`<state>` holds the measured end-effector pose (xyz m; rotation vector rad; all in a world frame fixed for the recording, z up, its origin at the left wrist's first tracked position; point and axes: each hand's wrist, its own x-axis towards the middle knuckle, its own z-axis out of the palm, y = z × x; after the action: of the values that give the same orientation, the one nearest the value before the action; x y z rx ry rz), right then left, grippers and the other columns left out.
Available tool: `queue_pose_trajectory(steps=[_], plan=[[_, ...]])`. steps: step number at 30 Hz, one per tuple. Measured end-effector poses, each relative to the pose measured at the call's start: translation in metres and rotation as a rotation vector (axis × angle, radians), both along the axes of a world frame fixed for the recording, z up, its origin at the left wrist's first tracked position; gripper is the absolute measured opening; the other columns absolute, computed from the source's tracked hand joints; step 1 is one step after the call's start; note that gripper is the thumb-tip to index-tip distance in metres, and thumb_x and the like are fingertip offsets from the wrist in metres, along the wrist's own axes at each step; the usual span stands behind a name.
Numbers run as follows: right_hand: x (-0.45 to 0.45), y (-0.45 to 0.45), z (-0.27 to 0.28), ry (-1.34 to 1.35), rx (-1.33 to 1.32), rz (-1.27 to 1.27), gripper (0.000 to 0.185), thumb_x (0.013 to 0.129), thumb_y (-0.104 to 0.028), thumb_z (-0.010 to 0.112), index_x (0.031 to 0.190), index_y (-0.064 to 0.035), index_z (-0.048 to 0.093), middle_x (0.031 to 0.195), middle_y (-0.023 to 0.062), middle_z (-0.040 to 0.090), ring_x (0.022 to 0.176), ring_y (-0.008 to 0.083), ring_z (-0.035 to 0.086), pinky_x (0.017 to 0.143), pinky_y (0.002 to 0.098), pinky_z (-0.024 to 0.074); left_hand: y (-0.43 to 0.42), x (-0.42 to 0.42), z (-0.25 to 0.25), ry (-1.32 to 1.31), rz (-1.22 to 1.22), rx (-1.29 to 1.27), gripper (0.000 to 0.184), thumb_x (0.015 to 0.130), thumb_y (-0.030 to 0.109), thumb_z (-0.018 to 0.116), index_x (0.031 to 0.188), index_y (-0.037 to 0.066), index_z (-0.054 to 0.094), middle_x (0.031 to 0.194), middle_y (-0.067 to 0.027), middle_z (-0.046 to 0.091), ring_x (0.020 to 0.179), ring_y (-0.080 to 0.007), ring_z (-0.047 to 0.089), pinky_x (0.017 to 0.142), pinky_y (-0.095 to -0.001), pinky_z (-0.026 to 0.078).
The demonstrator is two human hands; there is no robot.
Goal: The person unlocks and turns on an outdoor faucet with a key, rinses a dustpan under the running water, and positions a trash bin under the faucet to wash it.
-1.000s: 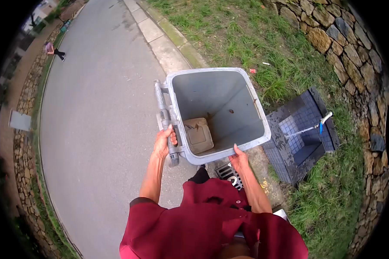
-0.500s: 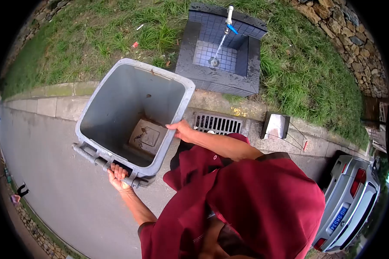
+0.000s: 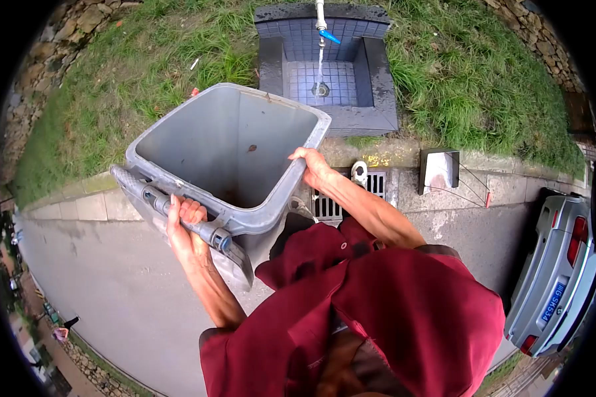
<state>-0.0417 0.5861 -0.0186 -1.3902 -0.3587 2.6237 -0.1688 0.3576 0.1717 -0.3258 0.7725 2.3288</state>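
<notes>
A large grey bin (image 3: 212, 145) stands tilted in front of me, its open mouth facing up toward the camera. My left hand (image 3: 188, 223) is wrapped round the handle bar (image 3: 153, 198) on the bin's near left side. At the right side of the rim, my right hand (image 3: 311, 165) grips the edge. Inside the bin a small brown leaf clings to the wall; the bottom is mostly hidden. Just behind the bin is a tiled sink (image 3: 371, 118), where water runs from a tap (image 3: 320, 20) with a blue lever.
A drain grate (image 3: 327, 208) lies by my shoe (image 3: 359, 173). To the right, a dustpan (image 3: 439, 171) rests at the kerb, and a silver car (image 3: 555, 264) is parked beyond. Grass (image 3: 470, 86) lies behind the kerb. Far left, a person (image 3: 61, 333) is on the road's edge.
The view has turned, bringing the sink and car round. The bin has tipped, so its floor no longer shows, and its rim now overlaps the sink's front left corner. Both hands keep their hold.
</notes>
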Motion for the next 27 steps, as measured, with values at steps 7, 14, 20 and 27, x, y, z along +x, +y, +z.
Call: queue_pose_trajectory(steps=[7,14,20,27], plan=[[0.059,0.124,0.041,0.156,-0.041,-0.093,0.025,0.071,0.000,0.060,0.095,0.0012,0.051,0.093,0.0136,0.056,0.083,0.0267,0.058,0.079,0.0430,0.0513,0.171,0.038,0.051,0.094,-0.126,0.001,0.011,0.091,0.008,0.058,0.090,0.002,0.049,0.074,-0.0019,0.041,0.063,-0.0095,0.037,0.058,-0.0257,0.036],[0.079,0.271,-0.048,0.234,-0.097,-0.168,0.031,0.083,-0.008,0.056,0.111,0.0004,0.048,0.110,0.0191,0.058,0.099,0.0340,0.061,0.086,0.0544,0.0502,0.366,0.066,0.014,0.199,-0.229,-0.169,0.013,0.090,0.009,0.061,0.088,0.001,0.051,0.073,-0.0042,0.046,0.065,-0.0124,0.042,0.059,-0.0298,0.039],[0.065,0.325,-0.092,0.157,-0.263,-0.285,0.026,0.084,-0.010,0.058,0.107,-0.0013,0.051,0.104,0.0150,0.061,0.095,0.0315,0.063,0.085,0.0512,0.0516,0.465,0.046,-0.023,0.133,-0.304,-0.201,0.013,0.090,0.009,0.061,0.086,0.001,0.051,0.070,-0.0037,0.045,0.064,-0.0138,0.043,0.061,-0.0321,0.042],[0.038,0.360,-0.099,0.169,-0.242,-0.322,0.028,0.084,-0.013,0.064,0.107,-0.0024,0.053,0.106,0.0099,0.061,0.095,0.0269,0.062,0.085,0.0455,0.0529,0.509,-0.001,-0.034,0.218,-0.330,-0.197,0.015,0.090,0.009,0.060,0.085,0.003,0.047,0.066,-0.0028,0.043,0.061,-0.0142,0.042,0.065,-0.0328,0.042]])
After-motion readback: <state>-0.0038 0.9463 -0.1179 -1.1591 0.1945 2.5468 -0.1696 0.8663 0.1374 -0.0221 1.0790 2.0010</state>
